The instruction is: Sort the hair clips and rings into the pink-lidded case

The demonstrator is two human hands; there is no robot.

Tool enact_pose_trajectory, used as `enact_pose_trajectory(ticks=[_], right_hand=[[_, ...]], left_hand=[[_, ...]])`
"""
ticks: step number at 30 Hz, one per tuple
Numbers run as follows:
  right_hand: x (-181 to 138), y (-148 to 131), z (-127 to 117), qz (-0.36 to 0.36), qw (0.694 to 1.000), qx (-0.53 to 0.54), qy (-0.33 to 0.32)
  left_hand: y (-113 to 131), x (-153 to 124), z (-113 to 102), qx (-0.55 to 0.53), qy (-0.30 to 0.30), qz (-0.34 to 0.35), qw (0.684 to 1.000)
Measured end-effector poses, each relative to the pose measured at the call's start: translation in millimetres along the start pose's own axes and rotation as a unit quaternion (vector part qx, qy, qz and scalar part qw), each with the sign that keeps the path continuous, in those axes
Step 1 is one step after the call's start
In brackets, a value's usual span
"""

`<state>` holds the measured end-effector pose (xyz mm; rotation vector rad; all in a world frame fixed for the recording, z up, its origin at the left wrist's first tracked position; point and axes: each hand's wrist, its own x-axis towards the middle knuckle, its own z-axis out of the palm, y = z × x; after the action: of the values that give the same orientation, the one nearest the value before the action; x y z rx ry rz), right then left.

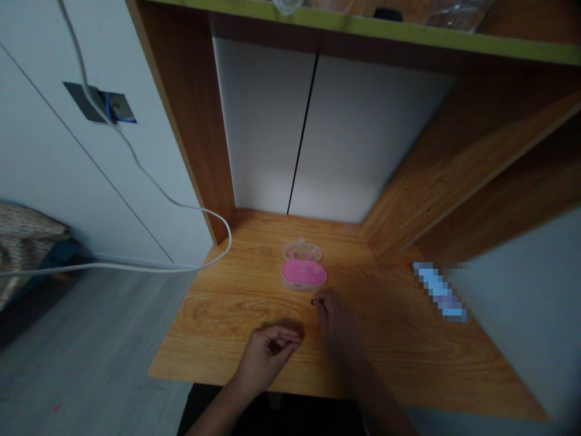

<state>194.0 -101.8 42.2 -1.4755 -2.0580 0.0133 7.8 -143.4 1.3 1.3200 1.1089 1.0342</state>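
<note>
A small pink case [303, 274] with a clear hinged lid [301, 250] lies open on the wooden desk [408, 339]. My right hand [333, 315] rests just in front of the case, its fingertips pinching a tiny dark object [313, 301] against the desk. My left hand [269, 351] hovers to the left and nearer to me, fingers curled with thumb and forefinger pinched together; whether anything is between them is too small to tell.
A white cable [181, 206] runs from a wall socket [113, 108] down past the desk's left side panel. A blurred blue patch [440, 292] sits at the desk's right. Wooden side panels and a green-edged shelf [408, 33] enclose the desk.
</note>
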Motion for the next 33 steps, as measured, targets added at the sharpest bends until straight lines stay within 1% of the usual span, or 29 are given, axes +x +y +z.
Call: enact_pose_trajectory(ticks=[3, 6, 8, 11, 15, 18, 22, 28, 31, 33], right_hand=[[40, 5, -2, -0.028, 0.999, -0.03, -0.035], [72, 3, -2, -0.048, 0.995, -0.058, -0.067], [87, 0, 0, -0.05, 0.993, -0.076, -0.079], [98, -4, 6, -0.054, 0.99, -0.095, -0.093], [100, -6, 10, -0.069, 0.986, -0.104, -0.107], [98, -5, 8, -0.071, 0.987, -0.1, -0.106], [92, -2, 5, -0.062, 0.99, -0.083, -0.093], [89, -2, 8, -0.043, 0.996, -0.044, -0.072], [88, -4, 9, -0.04, 0.997, -0.014, -0.057], [82, -7, 11, -0.038, 0.998, 0.011, -0.041]], left_hand=[[-2, 0, 1, 0.008, 0.004, 0.007, 1.0], [-3, 1, 1, 0.01, 0.009, 0.015, 1.0], [-4, 1, 1, 0.008, 0.01, 0.019, 1.0], [-4, 1, 1, 0.007, 0.01, 0.023, 1.0], [-3, 2, 0, 0.006, 0.011, 0.023, 1.0], [-1, 2, 0, 0.0, 0.009, 0.019, 1.0], [0, 2, 0, -0.01, 0.003, 0.022, 1.0], [0, 4, 0, -0.005, 0.002, 0.035, 0.999], [2, 3, -1, 0.009, 0.008, 0.049, 0.999], [2, 2, -3, 0.021, 0.022, 0.057, 0.998]])
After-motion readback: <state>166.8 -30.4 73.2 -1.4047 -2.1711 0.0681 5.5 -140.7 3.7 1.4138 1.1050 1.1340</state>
